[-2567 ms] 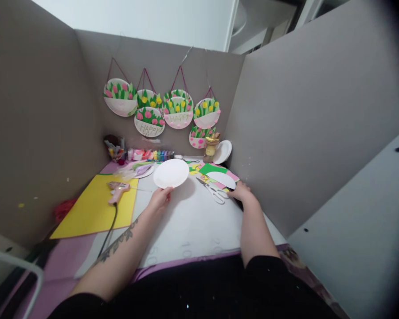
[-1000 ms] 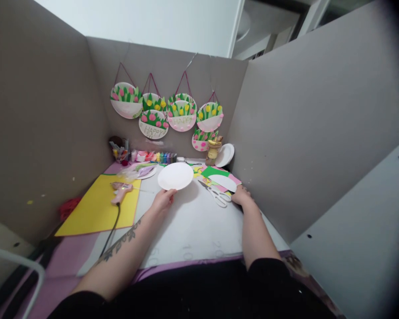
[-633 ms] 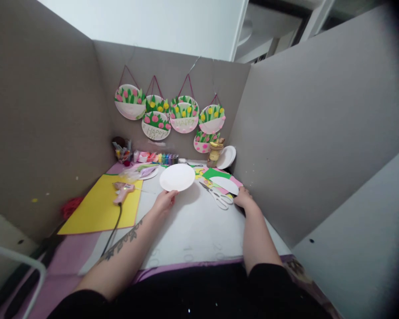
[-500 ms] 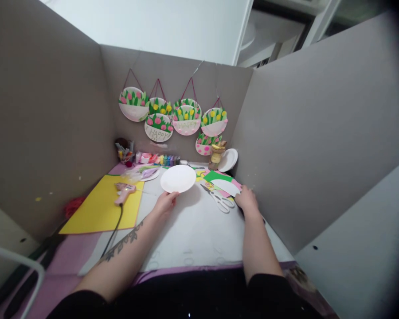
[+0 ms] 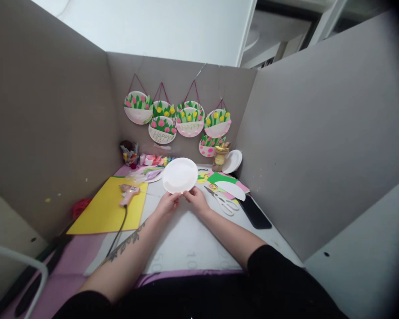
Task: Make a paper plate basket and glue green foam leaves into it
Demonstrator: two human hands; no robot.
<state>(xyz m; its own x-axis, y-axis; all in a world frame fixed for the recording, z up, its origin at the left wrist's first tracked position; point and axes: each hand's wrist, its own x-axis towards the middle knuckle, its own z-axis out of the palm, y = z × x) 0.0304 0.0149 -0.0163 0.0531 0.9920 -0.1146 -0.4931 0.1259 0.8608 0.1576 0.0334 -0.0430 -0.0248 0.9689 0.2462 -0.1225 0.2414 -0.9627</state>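
Observation:
A round white paper plate [image 5: 180,174] is held up above the middle of the table, tilted toward me. My left hand [image 5: 169,203] pinches its lower edge. Close beside it, my right hand [image 5: 196,199] grips the same lower rim, fingers closed. To the right lie white-handled scissors [image 5: 224,204], a cut white plate piece [image 5: 232,189] and green paper [image 5: 221,178]. A pink glue gun [image 5: 129,193] rests on a yellow sheet [image 5: 99,210] at the left.
Decorated flower plates [image 5: 190,122] hang on the grey back panel. A black phone [image 5: 255,212] lies at the right edge. More white plates [image 5: 232,161] lean beside a jar [image 5: 221,158]; a pen holder [image 5: 130,155] stands back left.
My right hand has left the cut plate piece at the right and moved to the held plate's lower rim. The phone is now uncovered. The plate is tilted more upright.

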